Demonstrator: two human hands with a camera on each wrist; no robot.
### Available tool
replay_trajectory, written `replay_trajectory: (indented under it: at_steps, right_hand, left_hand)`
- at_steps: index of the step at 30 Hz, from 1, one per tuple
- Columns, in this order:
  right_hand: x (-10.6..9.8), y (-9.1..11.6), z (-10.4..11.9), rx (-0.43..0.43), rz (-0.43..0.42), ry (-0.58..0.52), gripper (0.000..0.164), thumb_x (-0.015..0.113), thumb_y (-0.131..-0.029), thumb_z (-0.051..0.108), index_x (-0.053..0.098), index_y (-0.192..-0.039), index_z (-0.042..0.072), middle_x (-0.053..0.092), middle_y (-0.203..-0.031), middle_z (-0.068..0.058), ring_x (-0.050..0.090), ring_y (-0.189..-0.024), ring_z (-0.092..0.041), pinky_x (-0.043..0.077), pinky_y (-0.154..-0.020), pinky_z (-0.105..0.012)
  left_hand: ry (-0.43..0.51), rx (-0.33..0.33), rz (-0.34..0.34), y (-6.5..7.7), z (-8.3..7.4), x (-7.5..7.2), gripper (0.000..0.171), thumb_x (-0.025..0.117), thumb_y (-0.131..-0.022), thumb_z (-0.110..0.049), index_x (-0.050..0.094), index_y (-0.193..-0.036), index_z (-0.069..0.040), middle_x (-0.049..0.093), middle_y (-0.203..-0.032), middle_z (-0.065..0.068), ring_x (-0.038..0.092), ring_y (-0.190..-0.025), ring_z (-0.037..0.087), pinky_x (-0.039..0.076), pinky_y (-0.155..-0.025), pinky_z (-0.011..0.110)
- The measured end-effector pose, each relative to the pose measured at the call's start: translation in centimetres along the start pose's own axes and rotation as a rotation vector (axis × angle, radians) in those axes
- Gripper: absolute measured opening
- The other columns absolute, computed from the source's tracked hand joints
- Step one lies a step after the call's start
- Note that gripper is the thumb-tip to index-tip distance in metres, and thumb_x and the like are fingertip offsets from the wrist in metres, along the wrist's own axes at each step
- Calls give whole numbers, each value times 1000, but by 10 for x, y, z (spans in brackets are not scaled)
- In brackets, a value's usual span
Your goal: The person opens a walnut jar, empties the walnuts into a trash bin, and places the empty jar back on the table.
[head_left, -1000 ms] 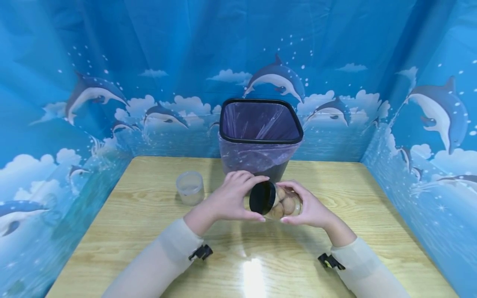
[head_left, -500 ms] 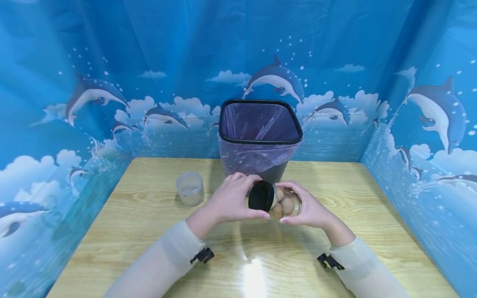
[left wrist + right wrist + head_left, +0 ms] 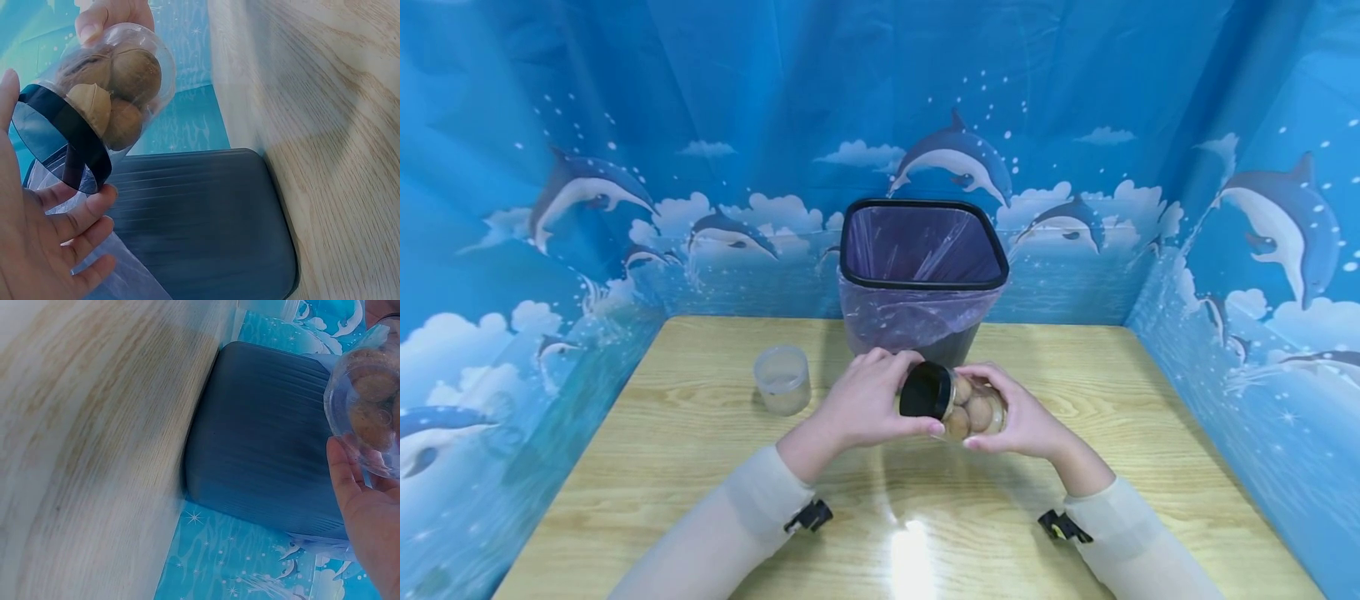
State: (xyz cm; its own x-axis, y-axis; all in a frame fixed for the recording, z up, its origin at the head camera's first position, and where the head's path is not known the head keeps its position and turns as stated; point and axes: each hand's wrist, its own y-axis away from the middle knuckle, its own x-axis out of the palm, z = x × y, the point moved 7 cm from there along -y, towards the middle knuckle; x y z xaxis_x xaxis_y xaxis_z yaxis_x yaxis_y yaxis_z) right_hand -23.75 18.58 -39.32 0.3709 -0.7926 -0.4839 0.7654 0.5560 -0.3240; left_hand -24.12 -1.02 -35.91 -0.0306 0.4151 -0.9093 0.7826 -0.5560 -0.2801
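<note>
A clear jar (image 3: 979,412) of walnuts (image 3: 135,75) lies tilted on its side between both hands, above the table in front of the bin. Its black lid (image 3: 925,390) points left. My left hand (image 3: 868,404) grips the lid, thumb on the near side and fingers on the far side. At the other end my right hand (image 3: 1018,415) holds the jar's base between thumb and fingers. In the left wrist view several walnuts show through the clear wall, beside the lid's black rim. The right wrist view shows the jar's round bottom against the right fingers (image 3: 344,472).
Behind the hands stands a dark bin (image 3: 958,343) with a black rim and a purple liner (image 3: 917,310). A translucent plastic cup (image 3: 783,383) is on the wooden table (image 3: 700,467), left of the bin. Dolphin-print curtains (image 3: 737,125) enclose the back and sides.
The lid and my left hand have shifted slightly, and the left thumb has slid a little right along the lid's near side. The right hand has stayed nearly still on the jar.
</note>
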Motion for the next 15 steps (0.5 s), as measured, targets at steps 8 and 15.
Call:
replay_trajectory:
  at_steps: [8, 15]
  right_hand:
    - [0, 2, -1, 5, 1, -28, 90, 90, -70, 2, 44, -146, 9, 51, -136, -8, 54, -116, -15, 47, -95, -23]
    - [-1, 2, -4, 15, -6, -51, 87, 89, -70, 1, 46, -145, 11, 53, -134, -9, 56, -115, -16, 49, -94, -24]
  left_hand:
    - [-8, 7, 0, 0, -3, -2, 96, 62, -71, -84, 52, -141, -19, 65, -118, -5, 54, -108, 19, 44, -93, 41]
    - [-17, 18, 0, 2, -3, -4, 101, 62, -72, -83, 45, -148, -20, 66, -112, -4, 54, -108, 19, 42, -97, 41]
